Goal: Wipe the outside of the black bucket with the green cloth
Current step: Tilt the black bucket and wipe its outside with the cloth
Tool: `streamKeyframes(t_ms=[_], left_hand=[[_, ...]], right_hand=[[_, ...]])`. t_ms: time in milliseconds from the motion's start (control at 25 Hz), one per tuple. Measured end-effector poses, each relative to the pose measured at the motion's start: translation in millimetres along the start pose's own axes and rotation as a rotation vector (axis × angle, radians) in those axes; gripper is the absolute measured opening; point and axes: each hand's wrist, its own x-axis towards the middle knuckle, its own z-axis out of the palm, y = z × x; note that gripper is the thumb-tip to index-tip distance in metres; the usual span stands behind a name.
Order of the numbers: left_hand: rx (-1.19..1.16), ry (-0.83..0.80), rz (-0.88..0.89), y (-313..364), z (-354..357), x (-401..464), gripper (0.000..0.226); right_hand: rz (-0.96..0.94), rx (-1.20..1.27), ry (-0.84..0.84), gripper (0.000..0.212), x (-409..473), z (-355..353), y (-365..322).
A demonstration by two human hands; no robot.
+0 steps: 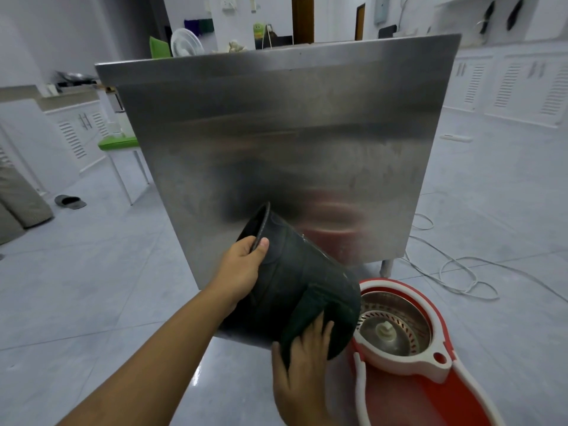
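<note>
The black bucket (295,272) is held tilted in the air, its mouth turned up and to the left, its bottom toward me. My left hand (242,269) grips its rim, thumb on the outside. A dark green cloth (304,315) lies draped over the bucket's lower wall near the base. My right hand (302,364) presses flat on that cloth, fingers spread against the bucket.
A tall stainless steel cabinet (276,133) stands right behind the bucket. A red and white spin-mop bucket (408,355) sits on the tiled floor at lower right. White cables (455,272) trail on the floor to the right. A slipper (70,202) lies far left.
</note>
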Motion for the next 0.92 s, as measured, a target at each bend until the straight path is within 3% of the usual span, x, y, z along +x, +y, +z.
streamKeyframes(t_ms=[120, 200, 320, 440, 560, 760, 840, 920], left_hand=[[0.042, -0.056, 0.03, 0, 4, -4, 0.051], [0.068, -0.086, 0.057, -1, 2, -3, 0.059], [0.116, -0.115, 0.096, 1, -2, -2, 0.062], [0.188, -0.121, 0.133, 1, -6, -3, 0.071], [0.164, -0.189, 0.163, 3, -10, -2, 0.056], [0.321, -0.304, 0.203, 6, -16, -1, 0.02], [0.399, -0.457, 0.156, 6, -29, -5, 0.016], [0.283, -0.516, 0.087, 13, -33, -9, 0.025]], right_hand=[[-0.097, 0.104, -0.053, 0.066, 30, -9, -17], [-0.009, 0.212, 0.028, 0.055, 53, -20, -14], [0.362, 0.371, 0.107, 0.044, 71, -34, 12], [0.873, 0.552, 0.125, 0.026, 72, -55, 43], [1.238, 0.874, 0.246, 0.024, 73, -75, 50], [1.23, 1.184, 0.423, 0.01, 69, -84, 43], [1.189, 1.253, 0.53, 0.02, 66, -83, 47], [1.159, 1.26, 0.597, 0.033, 67, -81, 50]])
